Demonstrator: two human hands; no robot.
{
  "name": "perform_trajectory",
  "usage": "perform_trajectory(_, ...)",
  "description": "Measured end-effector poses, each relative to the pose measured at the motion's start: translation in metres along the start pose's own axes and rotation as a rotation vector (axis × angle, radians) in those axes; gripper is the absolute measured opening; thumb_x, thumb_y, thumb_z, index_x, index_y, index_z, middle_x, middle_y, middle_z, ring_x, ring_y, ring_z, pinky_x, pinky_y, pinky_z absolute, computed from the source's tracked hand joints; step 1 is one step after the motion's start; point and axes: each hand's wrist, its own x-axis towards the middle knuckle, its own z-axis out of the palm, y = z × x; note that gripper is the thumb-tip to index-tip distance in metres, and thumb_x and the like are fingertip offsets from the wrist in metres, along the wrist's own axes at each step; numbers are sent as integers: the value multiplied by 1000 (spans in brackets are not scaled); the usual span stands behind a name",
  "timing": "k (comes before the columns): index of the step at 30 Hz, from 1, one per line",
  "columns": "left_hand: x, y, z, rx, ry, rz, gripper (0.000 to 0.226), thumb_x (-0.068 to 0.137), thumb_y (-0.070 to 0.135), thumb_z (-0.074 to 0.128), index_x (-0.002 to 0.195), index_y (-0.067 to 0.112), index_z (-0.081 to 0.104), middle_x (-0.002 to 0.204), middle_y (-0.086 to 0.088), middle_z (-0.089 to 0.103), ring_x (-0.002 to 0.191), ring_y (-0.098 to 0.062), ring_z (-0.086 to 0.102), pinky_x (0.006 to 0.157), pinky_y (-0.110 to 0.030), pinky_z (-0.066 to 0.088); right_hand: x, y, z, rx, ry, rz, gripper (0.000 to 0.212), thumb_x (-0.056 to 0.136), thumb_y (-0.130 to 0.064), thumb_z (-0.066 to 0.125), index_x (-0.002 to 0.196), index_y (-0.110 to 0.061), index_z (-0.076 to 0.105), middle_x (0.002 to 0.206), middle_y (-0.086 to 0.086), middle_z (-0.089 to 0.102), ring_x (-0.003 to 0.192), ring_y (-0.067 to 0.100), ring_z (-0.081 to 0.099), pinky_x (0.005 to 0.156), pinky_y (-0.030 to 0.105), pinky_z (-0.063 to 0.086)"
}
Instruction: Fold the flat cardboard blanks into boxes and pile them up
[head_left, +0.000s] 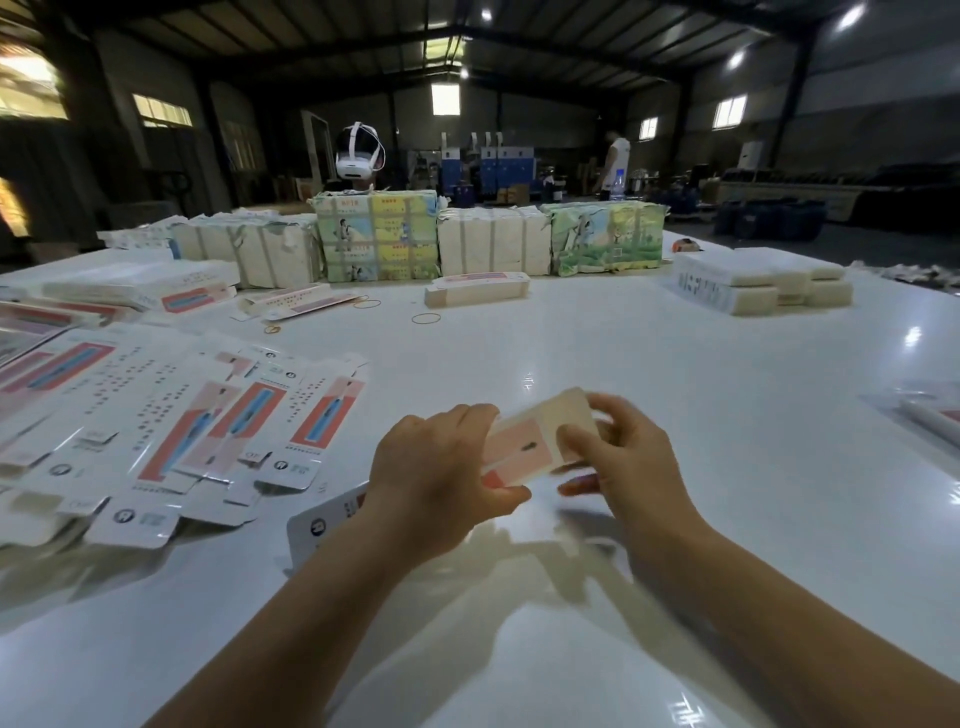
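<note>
Both hands, left (441, 467) and right (628, 457), pinch one blank (524, 441) above the bench (675, 364); crease squarely along scored lines.

1. Cardboard blank (535, 436): pink and cream, blurred, held above the white table between both hands, tilted.
2. Flat blanks (171, 415): white with red-and-blue print, spread overlapping at the table's left.
3. Stacked blanks (475, 291): small pile at table centre, far side.
</note>
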Motion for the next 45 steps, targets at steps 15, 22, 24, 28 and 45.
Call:
perform_trajectory(15,-1,-7,3,-114,44,-90,68,73,64,64,128,29,44,118,7,56,85,-11,55,62,-16,44,-24,5,19,-299,2,-376,34,91,-5,56,108,-33,65,98,-15,60,88,1,58,70,11,45)
perform_trajectory(22,-3,-6,7,-102,45,-30,74,71,64,65,131,25,46,115,5,60,86,-12,56,65,-18,40,-21,5,15,-246,-21,-268,55,92,-14,58,131,-46,35,86,-9,63,80,5,59,70,15,49)
perform_trajectory(24,-4,-3,7,-78,48,-8,77,71,64,65,134,23,46,118,4,61,92,-15,59,69,-20,39,-20,6,15,-315,-42,-274,54,93,-18,57,136,-42,35,90,-8,62,80,4,57,71,12,46)
perform_trajectory(28,-6,2,7,-89,74,0,78,72,60,68,135,21,47,119,3,62,95,-16,60,71,-23,43,-22,4,14,-317,-2,-300,24,92,-14,58,110,-29,61,98,-11,66,85,5,59,68,13,43)
perform_trajectory(45,-6,7,7,-202,126,-13,68,74,58,67,130,25,48,113,4,63,93,-19,60,73,-39,54,-3,-7,-3,-182,1,-46,84,72,-31,79,142,-29,33,126,-9,46,111,7,51,93,30,44)
